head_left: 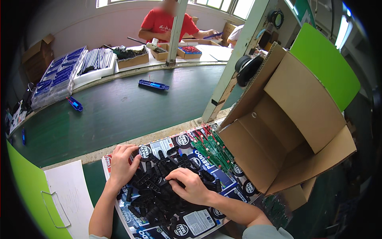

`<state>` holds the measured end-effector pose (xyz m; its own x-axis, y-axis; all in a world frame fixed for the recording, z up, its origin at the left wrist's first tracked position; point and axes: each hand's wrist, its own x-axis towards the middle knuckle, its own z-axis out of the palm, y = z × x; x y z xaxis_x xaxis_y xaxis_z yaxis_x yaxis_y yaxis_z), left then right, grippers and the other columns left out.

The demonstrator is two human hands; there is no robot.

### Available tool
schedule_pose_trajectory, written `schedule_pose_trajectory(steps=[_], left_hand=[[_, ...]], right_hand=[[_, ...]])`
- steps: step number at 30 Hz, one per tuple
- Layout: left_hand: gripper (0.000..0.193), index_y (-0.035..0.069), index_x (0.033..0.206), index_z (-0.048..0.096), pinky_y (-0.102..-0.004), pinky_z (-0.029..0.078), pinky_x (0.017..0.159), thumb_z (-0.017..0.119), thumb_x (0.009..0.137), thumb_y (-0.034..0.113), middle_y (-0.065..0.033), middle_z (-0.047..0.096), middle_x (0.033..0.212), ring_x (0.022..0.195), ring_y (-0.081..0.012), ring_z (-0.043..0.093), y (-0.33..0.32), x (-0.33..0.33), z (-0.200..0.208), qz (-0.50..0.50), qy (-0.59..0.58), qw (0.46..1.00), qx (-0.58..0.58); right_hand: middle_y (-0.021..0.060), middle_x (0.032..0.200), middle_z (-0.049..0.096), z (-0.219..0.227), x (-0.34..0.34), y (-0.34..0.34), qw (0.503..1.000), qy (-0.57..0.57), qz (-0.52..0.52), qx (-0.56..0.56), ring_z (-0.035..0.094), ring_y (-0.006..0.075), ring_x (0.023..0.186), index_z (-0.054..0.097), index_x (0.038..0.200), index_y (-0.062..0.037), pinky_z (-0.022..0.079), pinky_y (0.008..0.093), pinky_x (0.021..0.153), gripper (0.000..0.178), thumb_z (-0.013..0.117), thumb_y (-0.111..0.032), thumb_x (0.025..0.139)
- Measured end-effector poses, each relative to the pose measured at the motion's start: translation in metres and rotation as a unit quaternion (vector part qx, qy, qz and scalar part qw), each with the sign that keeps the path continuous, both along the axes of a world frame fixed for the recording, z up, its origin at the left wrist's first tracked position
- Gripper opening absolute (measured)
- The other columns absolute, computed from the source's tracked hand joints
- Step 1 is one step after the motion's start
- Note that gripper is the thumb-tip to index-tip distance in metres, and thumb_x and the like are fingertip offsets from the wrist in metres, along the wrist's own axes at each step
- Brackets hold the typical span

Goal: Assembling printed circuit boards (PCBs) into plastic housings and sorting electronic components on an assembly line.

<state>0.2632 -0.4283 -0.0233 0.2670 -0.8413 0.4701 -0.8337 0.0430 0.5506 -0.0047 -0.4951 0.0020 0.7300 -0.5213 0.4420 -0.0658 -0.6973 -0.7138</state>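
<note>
A heap of small black plastic parts (153,181), oblong with rounded ends, lies on a printed sheet of packaging (199,223) in front of me. My left hand (122,165) rests at the heap's left edge, its thumb and bent fingers apart and no part visible between them. Over the middle of the heap is my right hand (191,186), with its fingers curled down among the black parts. Whatever its fingertips grip is hidden. To the right of the heap lie several green circuit boards (211,149) with red wires.
An open cardboard box (254,155) stands on the right. Beyond a ledge runs a dark green conveyor belt (115,115) carrying blue casings (154,84). A post (234,67) rises at its near edge. Across the belt sits a person in a red shirt (159,24). White paper (69,191) lies left.
</note>
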Motion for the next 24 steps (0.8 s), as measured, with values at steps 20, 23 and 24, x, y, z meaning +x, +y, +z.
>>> schedule_pose_trajectory(steps=[20, 23, 24], left_hand=[[0.031, 0.002, 0.112, 0.077, -0.0462, 0.048, 0.102, 0.08, 0.085, 0.017, -0.0129, 0.073, 0.116, 0.113, -0.0338, 0.062, 0.002, -0.0043, 0.0016, 0.01, -0.013, 1.0, 0.008], [0.031, 0.002, 0.112, 0.077, -0.0461, 0.048, 0.102, 0.08, 0.085, 0.017, -0.0124, 0.072, 0.116, 0.113, -0.0333, 0.061, 0.0033, -0.0046, 0.004, 0.014, -0.018, 1.0, 0.009], [0.031, 0.002, 0.112, 0.077, -0.046, 0.048, 0.102, 0.08, 0.085, 0.018, -0.012, 0.072, 0.116, 0.113, -0.0331, 0.061, 0.0035, -0.0038, 0.0018, 0.013, -0.021, 1.0, 0.007]], right_hand=[[0.0125, 0.099, 0.072, 0.0009, -0.002, -0.0013, 1.0, 0.002, 0.011, -0.005, 0.072, 0.0291, 0.091, 0.072, 0.107, -0.0023, 0.058, 0.0375, 0.082, 0.019, 0.072, 0.003, 0.089], [0.0126, 0.099, 0.072, 0.0007, -0.0014, -0.0008, 1.0, -0.002, 0.011, -0.007, 0.072, 0.0292, 0.091, 0.072, 0.108, -0.0021, 0.058, 0.0375, 0.082, 0.02, 0.072, 0.003, 0.089], [0.0128, 0.099, 0.072, 0.0022, -0.0008, -0.0002, 1.0, -0.004, 0.012, -0.012, 0.072, 0.0292, 0.091, 0.072, 0.108, -0.0018, 0.058, 0.0374, 0.082, 0.02, 0.072, 0.004, 0.088]])
